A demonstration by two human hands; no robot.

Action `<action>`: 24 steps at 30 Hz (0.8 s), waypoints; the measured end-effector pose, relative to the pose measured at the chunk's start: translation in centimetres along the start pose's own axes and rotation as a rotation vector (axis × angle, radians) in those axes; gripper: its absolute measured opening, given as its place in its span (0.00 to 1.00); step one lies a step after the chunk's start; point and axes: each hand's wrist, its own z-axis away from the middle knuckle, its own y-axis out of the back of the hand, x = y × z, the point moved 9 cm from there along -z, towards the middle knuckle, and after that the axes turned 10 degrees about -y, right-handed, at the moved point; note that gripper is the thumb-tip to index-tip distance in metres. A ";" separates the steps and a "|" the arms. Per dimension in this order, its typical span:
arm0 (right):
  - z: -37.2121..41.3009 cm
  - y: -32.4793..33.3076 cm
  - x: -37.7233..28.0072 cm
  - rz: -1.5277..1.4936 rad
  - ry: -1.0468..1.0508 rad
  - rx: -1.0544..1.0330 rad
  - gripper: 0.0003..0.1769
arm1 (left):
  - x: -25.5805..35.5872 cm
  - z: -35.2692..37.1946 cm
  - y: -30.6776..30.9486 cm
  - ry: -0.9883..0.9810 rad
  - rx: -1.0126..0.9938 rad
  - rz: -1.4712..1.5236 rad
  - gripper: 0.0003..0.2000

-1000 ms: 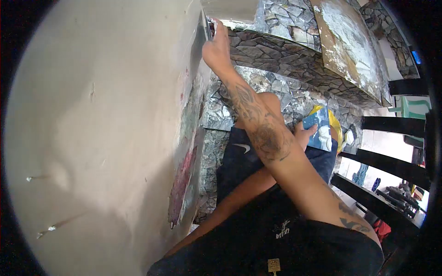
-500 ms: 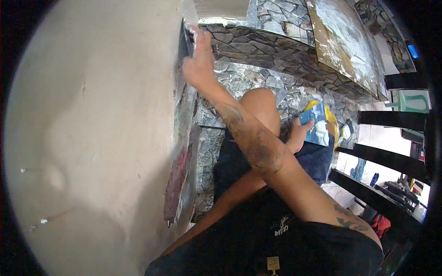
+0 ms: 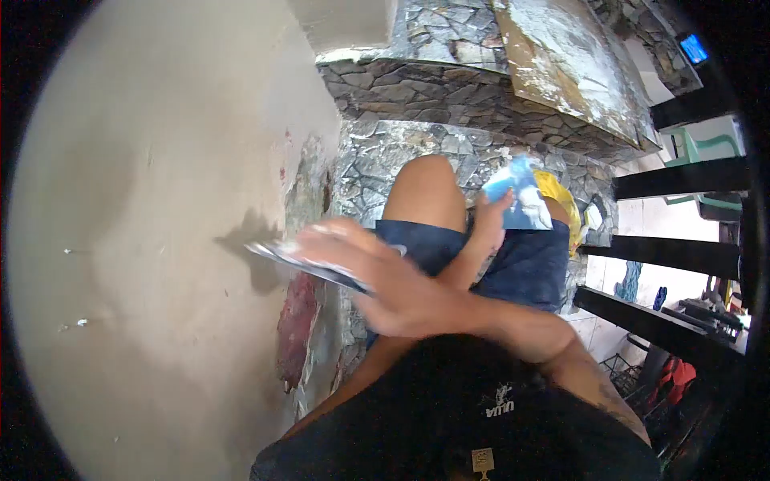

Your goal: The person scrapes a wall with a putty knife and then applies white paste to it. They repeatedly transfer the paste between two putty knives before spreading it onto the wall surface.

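Observation:
My right hand [image 3: 365,276], smeared by motion, is closed round a flat putty blade [image 3: 309,266] in front of my lap. The blade's tip points left toward the beige wall [image 3: 184,200]. Over my thigh my left hand [image 3: 491,223] grips a blue plate [image 3: 521,210] with white paste on it. A patch of rough wall with red and grey marks [image 3: 297,329] runs along the wall's lower edge, below and beside the blade. White paste also shows on my right fingers.
Stone-patterned steps [image 3: 449,92] with white splatter rise ahead. A paste-smeared board [image 3: 561,64] lies on the upper one. Something yellow [image 3: 557,192] sits beside my leg. Dark railing bars [image 3: 674,184] stand at the right, with a green chair [image 3: 710,148] beyond.
My right hand has come back from the far wall corner toward my body with the blade. The blue plate has shifted slightly up and left in view, and the view has moved a little.

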 end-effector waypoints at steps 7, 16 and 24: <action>20.1 27.8 -1.0 0.203 -0.333 0.938 0.28 | 7.9 0.7 -4.2 -0.046 -0.020 0.038 0.14; 22.8 24.7 3.9 0.346 -0.327 0.752 0.28 | 8.0 1.3 -9.4 -0.088 0.001 -0.326 0.13; 24.2 30.4 5.8 0.839 -0.583 0.565 0.29 | 12.2 2.5 -11.3 -0.174 -0.067 -0.018 0.10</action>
